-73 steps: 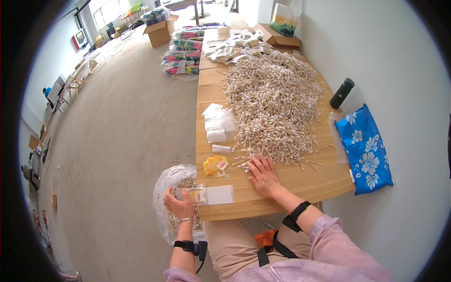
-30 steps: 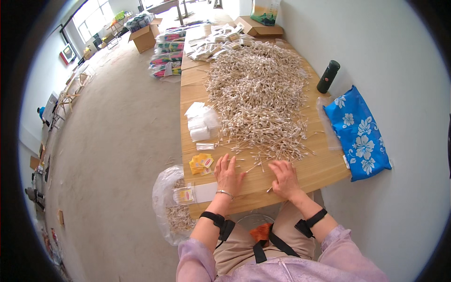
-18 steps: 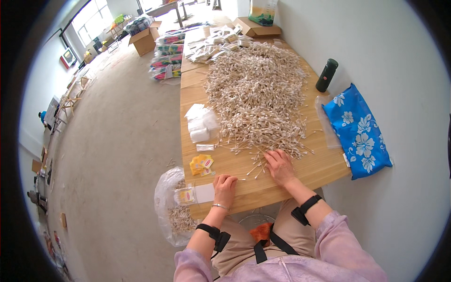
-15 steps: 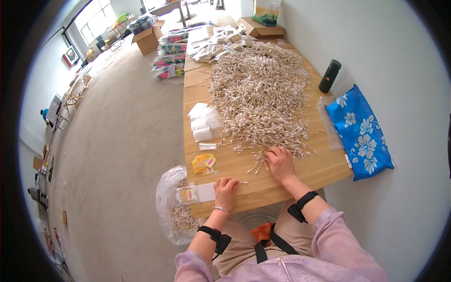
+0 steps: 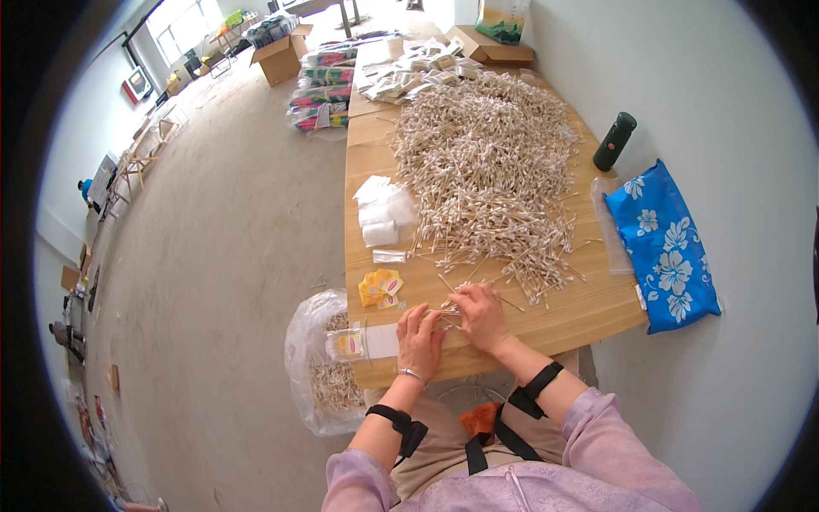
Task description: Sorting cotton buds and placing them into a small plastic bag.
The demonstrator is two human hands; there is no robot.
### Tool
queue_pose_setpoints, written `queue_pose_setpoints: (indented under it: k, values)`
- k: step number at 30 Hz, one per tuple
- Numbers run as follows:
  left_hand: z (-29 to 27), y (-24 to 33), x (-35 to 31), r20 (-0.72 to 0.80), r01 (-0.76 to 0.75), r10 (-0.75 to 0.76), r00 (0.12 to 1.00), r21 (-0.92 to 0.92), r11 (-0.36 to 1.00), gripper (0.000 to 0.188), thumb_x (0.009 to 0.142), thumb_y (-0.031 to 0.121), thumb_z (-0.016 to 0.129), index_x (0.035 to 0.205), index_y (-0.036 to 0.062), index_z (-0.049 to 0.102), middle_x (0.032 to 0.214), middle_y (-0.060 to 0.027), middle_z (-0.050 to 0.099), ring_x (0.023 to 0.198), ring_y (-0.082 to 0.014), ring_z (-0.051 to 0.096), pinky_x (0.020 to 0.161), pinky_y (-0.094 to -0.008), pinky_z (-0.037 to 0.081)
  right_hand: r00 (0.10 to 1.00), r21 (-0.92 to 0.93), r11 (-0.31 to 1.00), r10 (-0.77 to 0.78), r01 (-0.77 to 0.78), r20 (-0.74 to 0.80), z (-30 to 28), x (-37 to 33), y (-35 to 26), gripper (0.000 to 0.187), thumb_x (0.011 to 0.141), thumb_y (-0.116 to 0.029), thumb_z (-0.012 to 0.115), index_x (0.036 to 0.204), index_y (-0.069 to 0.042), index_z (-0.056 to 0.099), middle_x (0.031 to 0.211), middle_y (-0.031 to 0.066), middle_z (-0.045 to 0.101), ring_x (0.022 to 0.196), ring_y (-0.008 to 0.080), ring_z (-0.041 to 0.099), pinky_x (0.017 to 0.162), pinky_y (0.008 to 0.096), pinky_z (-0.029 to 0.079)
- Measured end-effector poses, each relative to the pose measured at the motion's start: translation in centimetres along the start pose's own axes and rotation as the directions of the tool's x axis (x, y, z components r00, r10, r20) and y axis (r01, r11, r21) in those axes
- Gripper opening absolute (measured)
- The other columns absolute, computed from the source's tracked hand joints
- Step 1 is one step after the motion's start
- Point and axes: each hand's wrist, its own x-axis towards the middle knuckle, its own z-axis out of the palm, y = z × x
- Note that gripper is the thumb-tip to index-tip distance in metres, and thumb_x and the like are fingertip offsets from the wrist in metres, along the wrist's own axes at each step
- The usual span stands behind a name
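Near the table's front edge my two hands are close together with several cotton swabs [image 5: 450, 312] between their fingertips. My left hand [image 5: 418, 339] is curled with its fingertips on the swabs, its wrist beside a white strip [image 5: 383, 340]. From the right, my right hand [image 5: 481, 315] pinches at the same swabs; its fingers partly hide how many it holds. At the strip's left end lies a clear packet of swabs with a yellow card [image 5: 348, 344]. A large heap of loose cotton swabs [image 5: 486, 162] spreads beyond my hands.
Yellow cards [image 5: 380, 287] and clear plastic sleeves [image 5: 381, 212] lie along the table's left side. A clear bag of swabs [image 5: 333, 384] hangs below that edge. A dark green bottle [image 5: 615, 142] and a blue flowered pouch [image 5: 664, 247] stand by the right wall. Packed bundles [image 5: 426, 68] lie behind the heap.
My right hand has moved left from the heap's near edge to my left hand, bringing swabs along. My left hand stays near the strip. The whole view has shifted slightly.
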Motion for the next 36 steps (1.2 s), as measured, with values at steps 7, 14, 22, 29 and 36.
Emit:
queue_pose_setpoints:
  k: [7,14,22,29,36]
  values:
    - [0.8,-0.6,0.1,0.012,-0.097,0.096,0.995,0.055,0.994,0.033,0.081,0.008,0.064,0.114,0.0077,0.06,0.124,-0.0102,0.055,0.123,-0.0292,0.046,0.109,-0.0444,0.032,0.987,-0.149,0.976,-0.159,0.16,0.016,-0.7,2.0,3.0,0.021,0.079,-0.009,0.06,0.098,-0.014,0.069,0.101,0.0002,0.059,0.103,0.0225,0.05,0.091,0.0391,0.038]
    - [1.0,-0.8,-0.1,-0.092,-0.029,0.02,0.996,-0.098,0.995,0.018,0.082,0.01,0.064,0.1,0.0072,0.066,0.107,-0.0079,0.063,0.11,-0.0282,0.055,0.105,-0.0455,0.036,0.996,-0.206,0.978,0.056,-0.041,0.07,-2.1,2.5,5.7,0.008,0.08,-0.017,0.064,0.085,-0.014,0.07,0.091,-0.0005,0.06,0.095,0.0221,0.053,0.085,0.0369,0.041]
    - [0.4,-0.5,0.3,-0.043,-0.096,0.092,0.995,-0.107,0.99,0.01,0.082,0.009,0.065,0.09,0.0077,0.069,0.094,-0.0077,0.067,0.099,-0.0275,0.06,0.1,-0.0429,0.04,0.997,-0.249,0.966,0.082,-0.078,0.007,-0.2,2.5,4.3,0.007,0.079,-0.018,0.064,0.082,-0.017,0.07,0.087,-0.0005,0.058,0.092,0.0213,0.053,0.082,0.0368,0.041]
    - [0.4,-0.4,0.0,-0.088,0.001,-0.009,0.996,-0.091,0.996,0.037,0.08,0.009,0.066,0.116,0.0058,0.059,0.125,-0.0151,0.054,0.119,-0.0331,0.048,0.105,-0.0439,0.036,0.989,0.049,0.999,0.012,-0.019,0.147,1.2,0.6,0.1,0.018,0.08,-0.013,0.06,0.095,-0.016,0.07,0.091,0.0007,0.06,0.094,0.0229,0.054,0.084,0.0378,0.04]
    - [0.0,0.1,0.2,0.047,-0.012,0.012,0.999,0.01,1.0,0.051,0.08,0.01,0.065,0.127,0.0009,0.05,0.132,-0.0174,0.049,0.128,-0.0353,0.041,0.111,-0.0448,0.03,0.989,-0.042,0.988,0.15,-0.151,-0.008,-2.2,-1.1,1.1,0.029,0.077,-0.011,0.067,0.107,-0.01,0.066,0.104,0.0051,0.058,0.103,0.0253,0.051,0.091,0.0392,0.039]
